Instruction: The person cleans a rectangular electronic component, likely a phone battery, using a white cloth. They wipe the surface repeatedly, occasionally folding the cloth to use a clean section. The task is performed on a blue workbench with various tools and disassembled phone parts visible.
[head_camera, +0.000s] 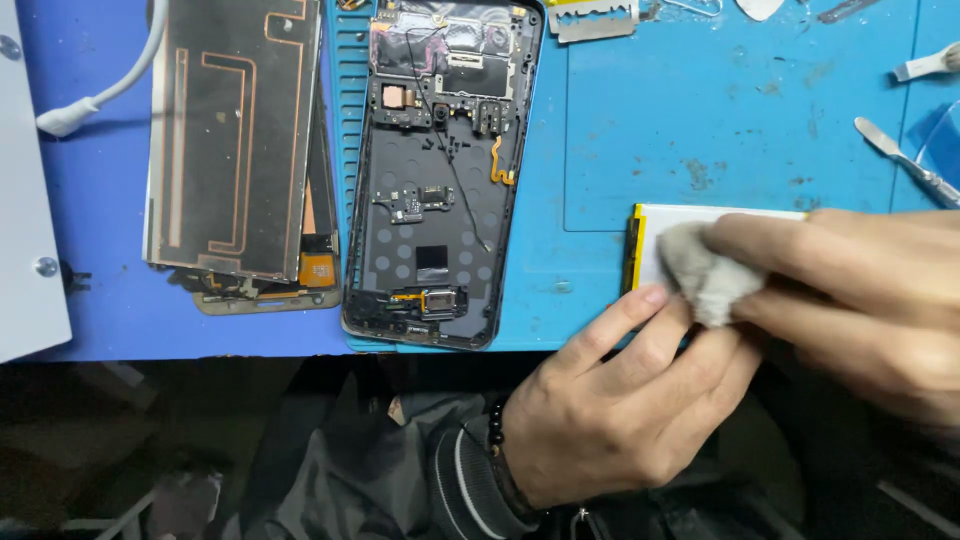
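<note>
- Left hand (610, 410), nearest, fingers pressed together, steadies the white phone battery (665, 232) at the mat's front edge;
- right hand (860, 300) pinches a grey cloth wad (710, 275) against it; hard rubbing could slide the battery off;
- farther left, the opened phone frame (435, 180); loose screen panel (235, 140).

A blue work mat (720, 110) carries an opened phone frame (435, 180). Left of that frame lies a screen panel (235, 140); right of it, a white battery (665, 225), tweezers (905, 160) and a razor blade (592, 18).
</note>
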